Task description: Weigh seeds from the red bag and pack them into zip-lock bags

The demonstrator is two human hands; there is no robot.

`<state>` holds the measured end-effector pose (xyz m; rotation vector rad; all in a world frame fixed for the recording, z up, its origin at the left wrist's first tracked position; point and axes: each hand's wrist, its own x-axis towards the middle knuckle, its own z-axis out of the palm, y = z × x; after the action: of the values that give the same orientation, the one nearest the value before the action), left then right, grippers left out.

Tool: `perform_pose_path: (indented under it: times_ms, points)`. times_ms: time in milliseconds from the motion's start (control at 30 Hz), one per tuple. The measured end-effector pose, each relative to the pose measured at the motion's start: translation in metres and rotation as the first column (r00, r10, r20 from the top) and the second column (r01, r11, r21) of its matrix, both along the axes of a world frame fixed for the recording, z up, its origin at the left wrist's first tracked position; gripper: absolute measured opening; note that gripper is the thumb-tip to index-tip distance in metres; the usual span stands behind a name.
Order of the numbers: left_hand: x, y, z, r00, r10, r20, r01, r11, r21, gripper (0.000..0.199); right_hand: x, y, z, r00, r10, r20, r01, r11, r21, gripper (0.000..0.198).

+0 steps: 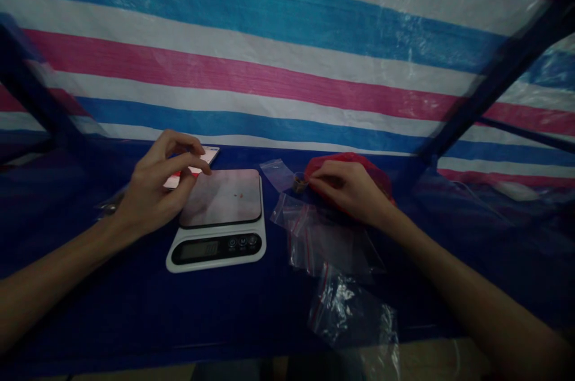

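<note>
Left hand point(155, 183) beside 1 scale point(218, 210); right hand point(353, 185) near 1 small container point(299, 184).

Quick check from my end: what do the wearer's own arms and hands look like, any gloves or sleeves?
Left hand and right hand are bare, five-fingered, without gloves. Left forearm and right forearm show no sleeves, watches or cables.

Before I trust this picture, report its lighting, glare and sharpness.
Head view: dim overall, with the striped sheet the brightest; head view: white glints on the nearest clear bag; head view: scale display faint and hard to read; head view: upper right corner dark and blurred.
</note>
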<state>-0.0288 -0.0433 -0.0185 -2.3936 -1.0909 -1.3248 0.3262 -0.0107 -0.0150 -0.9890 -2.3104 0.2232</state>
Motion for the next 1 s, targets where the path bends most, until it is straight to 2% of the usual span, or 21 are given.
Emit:
perform_pose_path:
  times_ms: [67,167,267,333,400,467,533,600,767,1000]
  points:
    - [0.0,0.001,-0.001,1.0,-0.001,0.02,0.001,1.0,-0.007,0.026,-0.009,0.001,-0.01,0.993,-0.049,-0.107,0.053,0.998,0.032,0.016]
    - [0.003,0.001,-0.003,0.999,-0.019,0.036,0.02,0.999,-0.026,0.027,-0.015,0.005,-0.02,0.974,-0.11,-0.198,0.112,0.994,-0.003,0.014]
    - [0.005,0.002,-0.004,0.999,-0.028,0.038,0.03,0.998,-0.047,0.026,-0.007,0.01,-0.016,0.95,-0.149,-0.273,0.138,0.989,-0.057,0.022]
    - [0.005,0.003,-0.005,0.999,-0.032,0.038,0.034,0.998,-0.054,0.025,0.009,0.017,-0.006,0.93,-0.202,-0.307,0.202,0.979,-0.033,0.023]
    - [0.004,0.004,-0.005,0.999,-0.028,0.032,0.03,0.997,-0.064,0.025,0.034,0.025,0.005,0.92,-0.292,-0.262,0.302,0.953,-0.003,0.021]
    - [0.001,0.005,-0.005,0.999,-0.013,0.032,0.015,0.997,-0.076,0.025,0.06,0.034,0.011,0.937,-0.345,-0.056,0.342,0.938,-0.054,0.017]
    - [-0.002,0.007,-0.005,0.999,-0.003,0.043,0.006,0.996,-0.085,0.026,0.081,0.043,0.009,0.953,-0.246,0.178,0.279,0.941,-0.192,0.013]
    - [-0.004,0.009,-0.005,0.998,-0.001,0.057,0.006,0.995,-0.098,0.026,0.092,0.049,0.003,0.951,-0.157,0.267,0.222,0.947,-0.232,0.02]
    - [-0.008,0.011,-0.008,0.997,-0.003,0.074,0.011,0.994,-0.113,0.025,0.086,0.049,-0.011,0.942,-0.183,0.283,0.227,0.965,-0.134,0.015]
    - [-0.013,0.013,-0.002,0.993,0.02,0.119,-0.011,0.997,-0.074,0.023,0.067,0.036,0.009,0.981,-0.18,0.067,0.18,0.984,0.002,0.013]
